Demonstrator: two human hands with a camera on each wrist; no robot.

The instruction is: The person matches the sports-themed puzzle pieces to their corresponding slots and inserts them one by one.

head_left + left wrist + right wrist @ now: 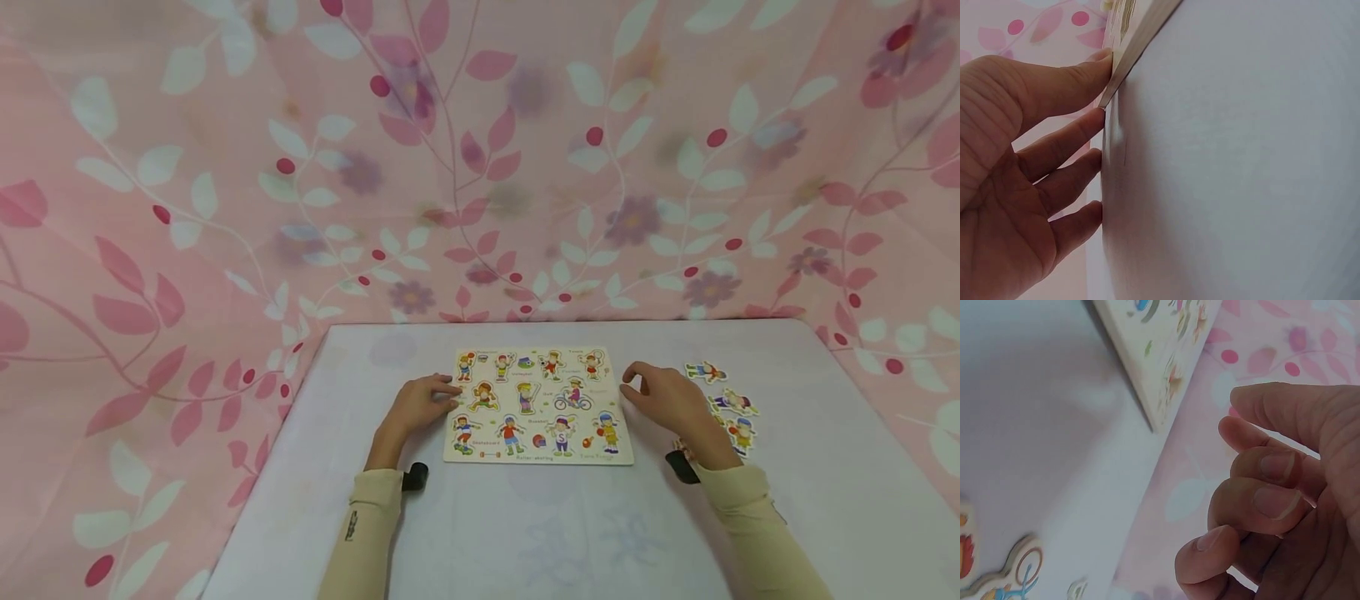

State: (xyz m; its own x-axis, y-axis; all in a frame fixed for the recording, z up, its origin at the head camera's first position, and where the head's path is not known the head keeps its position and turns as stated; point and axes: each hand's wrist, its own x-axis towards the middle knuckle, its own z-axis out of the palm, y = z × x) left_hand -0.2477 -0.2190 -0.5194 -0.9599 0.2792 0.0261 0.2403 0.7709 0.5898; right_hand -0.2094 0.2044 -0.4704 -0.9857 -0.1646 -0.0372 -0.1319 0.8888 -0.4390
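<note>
A flat puzzle board [537,417] printed with cartoon children playing sports lies on the table. At its left edge, my left hand [420,406] touches the board with its fingers mostly straight. The left wrist view shows the thumb [1079,81] against the board's edge [1132,53], with the index fingertip at the far end of that edge. My right hand [671,402] hovers just right of the board, fingers loosely bent and holding nothing. A corner of the board [1147,394] appears beyond it in the right wrist view.
Several loose cartoon-figure pieces lie right of the right hand, among them one at the back [705,372], one in the middle [735,402] and one nearer [741,433]. The white-covered table [510,533] meets a pink floral cloth [480,167] behind and at the sides.
</note>
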